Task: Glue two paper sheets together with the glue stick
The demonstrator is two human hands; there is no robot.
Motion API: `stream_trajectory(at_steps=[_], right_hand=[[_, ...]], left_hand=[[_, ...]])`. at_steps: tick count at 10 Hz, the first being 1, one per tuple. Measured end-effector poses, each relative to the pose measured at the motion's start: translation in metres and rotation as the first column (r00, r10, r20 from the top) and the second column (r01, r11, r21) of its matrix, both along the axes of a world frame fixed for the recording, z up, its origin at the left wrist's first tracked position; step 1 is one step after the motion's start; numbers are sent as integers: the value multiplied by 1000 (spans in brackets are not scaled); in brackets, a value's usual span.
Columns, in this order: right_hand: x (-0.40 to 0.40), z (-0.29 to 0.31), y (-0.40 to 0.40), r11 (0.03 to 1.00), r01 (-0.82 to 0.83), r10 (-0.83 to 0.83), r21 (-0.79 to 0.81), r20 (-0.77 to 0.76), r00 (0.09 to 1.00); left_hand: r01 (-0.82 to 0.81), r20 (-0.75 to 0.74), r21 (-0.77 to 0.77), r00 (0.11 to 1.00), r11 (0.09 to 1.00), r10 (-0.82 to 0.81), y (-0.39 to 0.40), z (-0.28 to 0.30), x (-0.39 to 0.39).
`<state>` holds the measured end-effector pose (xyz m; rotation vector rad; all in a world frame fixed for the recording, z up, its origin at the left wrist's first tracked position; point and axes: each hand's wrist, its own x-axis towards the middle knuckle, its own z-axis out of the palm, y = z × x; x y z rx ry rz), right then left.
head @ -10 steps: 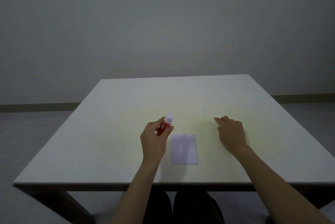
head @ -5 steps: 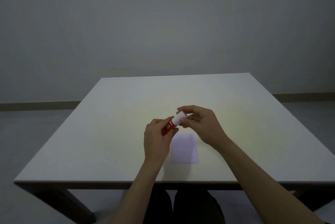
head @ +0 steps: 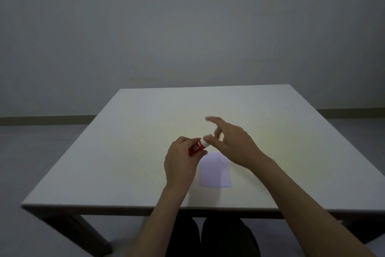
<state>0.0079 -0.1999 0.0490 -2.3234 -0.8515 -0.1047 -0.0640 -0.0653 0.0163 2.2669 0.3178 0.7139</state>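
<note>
My left hand (head: 179, 165) grips the red body of the glue stick (head: 196, 148) and holds it tilted a little above the white table (head: 125, 152). My right hand (head: 233, 144) is at the stick's white cap (head: 205, 142). Its thumb and a blurred finger pinch the cap while the index finger is lifted and stretched out. A small pale lilac paper sheet (head: 215, 171) lies flat on the table just below both hands. I see only one sheet outline and cannot tell whether a second sheet lies under it.
The table's near edge (head: 145, 207) runs just in front of my knees. Bare tabletop stretches to the left, right and far side of the paper. A grey wall and floor lie beyond.
My right hand left the table, came over to the glue stick and took the cap. Its fingers have since spread and blurred. My left hand tilted the stick to the right.
</note>
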Motion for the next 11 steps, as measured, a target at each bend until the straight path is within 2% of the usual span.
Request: stream_trajectory(at_steps=[1,2,3,4,5,6,8,11], right_hand=[[0,4,1,985,-161,160,59,13,987],[0,2,12,995,75,-67,-58,130,989],[1,0,21,955,275,-258,-111,147,955],[-2,-5,23,962,275,-275,10,20,961],[-3,-12,15,967,246,-246,66,-16,969],[-4,-16,2,973,227,-225,36,-47,973],[-5,-27,-16,976,215,-216,-34,-58,975],[-11,-35,-16,975,211,-218,-68,-115,969]], left_hand=[[-37,17,2,999,999,37,1,1,2],[-72,49,33,996,997,70,-5,-3,2],[-93,79,16,993,996,91,-9,-7,5],[-139,66,-35,988,990,141,2,-6,18],[-232,10,-115,972,966,235,19,-1,41],[-306,-64,-154,952,939,300,28,-1,62],[-344,-181,-70,928,936,327,33,-18,78],[-342,-207,-15,920,939,332,32,-29,77]])
